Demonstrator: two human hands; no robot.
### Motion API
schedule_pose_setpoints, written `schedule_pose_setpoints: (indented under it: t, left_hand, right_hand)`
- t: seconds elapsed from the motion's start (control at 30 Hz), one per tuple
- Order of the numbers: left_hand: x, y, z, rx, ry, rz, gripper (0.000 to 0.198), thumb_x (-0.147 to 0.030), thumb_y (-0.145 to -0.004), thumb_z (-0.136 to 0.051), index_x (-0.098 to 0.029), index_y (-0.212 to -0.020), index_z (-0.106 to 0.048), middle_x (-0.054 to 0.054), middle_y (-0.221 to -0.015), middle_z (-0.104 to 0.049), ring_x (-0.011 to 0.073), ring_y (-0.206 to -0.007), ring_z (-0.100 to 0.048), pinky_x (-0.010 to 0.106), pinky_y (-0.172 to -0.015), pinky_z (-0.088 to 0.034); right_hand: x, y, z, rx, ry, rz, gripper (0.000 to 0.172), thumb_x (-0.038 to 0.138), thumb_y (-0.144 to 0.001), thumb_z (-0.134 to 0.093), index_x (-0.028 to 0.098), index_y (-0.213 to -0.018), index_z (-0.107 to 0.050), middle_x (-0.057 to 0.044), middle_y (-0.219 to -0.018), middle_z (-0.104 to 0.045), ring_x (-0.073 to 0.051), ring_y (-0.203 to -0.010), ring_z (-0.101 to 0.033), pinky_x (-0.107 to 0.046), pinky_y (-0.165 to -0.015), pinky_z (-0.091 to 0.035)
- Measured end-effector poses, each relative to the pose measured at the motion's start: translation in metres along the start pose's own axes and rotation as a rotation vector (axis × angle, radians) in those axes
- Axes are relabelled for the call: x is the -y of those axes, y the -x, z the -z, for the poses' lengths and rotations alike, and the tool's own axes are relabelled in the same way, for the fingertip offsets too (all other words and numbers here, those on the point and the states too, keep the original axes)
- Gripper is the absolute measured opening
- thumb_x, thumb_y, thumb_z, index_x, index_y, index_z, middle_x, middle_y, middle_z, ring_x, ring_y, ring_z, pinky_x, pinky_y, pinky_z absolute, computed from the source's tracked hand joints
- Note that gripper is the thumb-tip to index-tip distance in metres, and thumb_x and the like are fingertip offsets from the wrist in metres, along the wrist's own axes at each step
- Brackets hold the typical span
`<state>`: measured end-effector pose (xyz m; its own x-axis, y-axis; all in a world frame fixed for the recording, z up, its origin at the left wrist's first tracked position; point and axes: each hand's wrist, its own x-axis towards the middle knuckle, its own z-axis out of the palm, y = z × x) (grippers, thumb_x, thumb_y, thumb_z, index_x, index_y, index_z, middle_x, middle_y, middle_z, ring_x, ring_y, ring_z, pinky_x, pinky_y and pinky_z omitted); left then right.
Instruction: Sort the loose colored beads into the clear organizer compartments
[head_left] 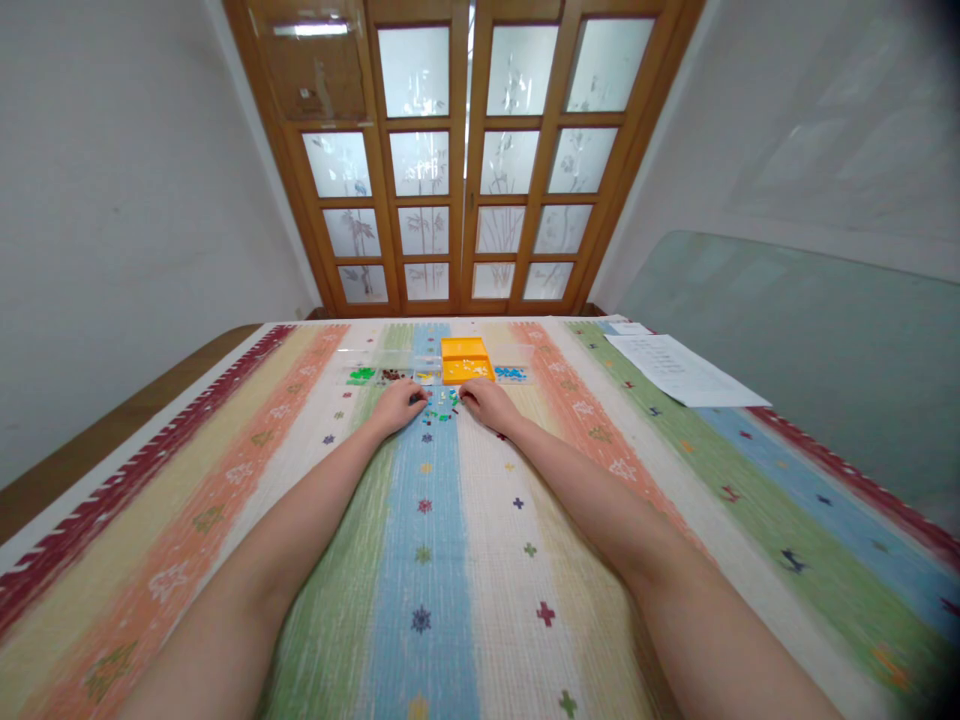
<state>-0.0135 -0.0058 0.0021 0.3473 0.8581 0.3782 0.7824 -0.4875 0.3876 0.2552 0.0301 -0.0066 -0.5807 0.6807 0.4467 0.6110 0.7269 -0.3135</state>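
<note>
Both my arms reach far out over a striped cloth (450, 560). My left hand (400, 403) rests knuckles up, fingers curled, at the left edge of a small scatter of coloured beads (441, 410). My right hand (482, 400) lies at the scatter's right edge, fingers curled and pinched toward the beads. What either hand holds is too small to make out. Just beyond the hands sits an orange tray (466, 360). It lies on a clear divided box (435, 368) with green, dark, yellow and blue beads in separate compartments.
A white printed sheet (679, 370) lies on the cloth at the far right. A glass pane (810, 340) leans at the right side. Wooden doors with frosted panels (465, 160) stand behind the table. The cloth's left edge shows bare wood (112, 430).
</note>
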Motion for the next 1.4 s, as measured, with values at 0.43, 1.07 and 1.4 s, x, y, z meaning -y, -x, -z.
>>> schedule_pose_setpoints:
  t: [0.43, 1.07, 1.4]
  left_hand:
    - [0.001, 0.000, -0.001, -0.001, -0.003, 0.013, 0.012, -0.026, -0.091, -0.064, -0.020, -0.093, -0.074, 0.007, -0.100, -0.070, 0.0233, -0.098, -0.062, 0.038, -0.094, -0.049]
    - [0.000, -0.001, 0.000, 0.006, -0.010, 0.009, 0.012, -0.023, -0.089, -0.064, -0.020, -0.093, -0.074, 0.007, -0.099, -0.070, 0.0238, -0.098, -0.062, 0.037, -0.092, -0.048]
    - [0.005, 0.000, -0.004, -0.017, 0.010, -0.001, 0.011, -0.023, -0.089, -0.064, -0.020, -0.092, -0.075, 0.007, -0.099, -0.071, 0.0245, -0.098, -0.063, 0.038, -0.093, -0.049]
  right_hand:
    - [-0.002, 0.000, 0.001, 0.028, 0.013, 0.040, 0.020, 0.018, -0.096, -0.062, 0.022, -0.110, -0.076, -0.009, -0.108, -0.070, -0.024, -0.106, -0.061, -0.035, -0.095, -0.045]
    - [0.004, 0.001, 0.008, 0.040, -0.035, 0.058, 0.016, 0.018, -0.095, -0.063, 0.019, -0.107, -0.073, -0.009, -0.109, -0.071, -0.023, -0.106, -0.061, -0.035, -0.095, -0.045]
    - [0.004, 0.000, 0.010, 0.042, -0.028, 0.030, 0.010, 0.019, -0.097, -0.062, 0.019, -0.095, -0.071, -0.009, -0.101, -0.070, -0.023, -0.100, -0.060, -0.033, -0.089, -0.044]
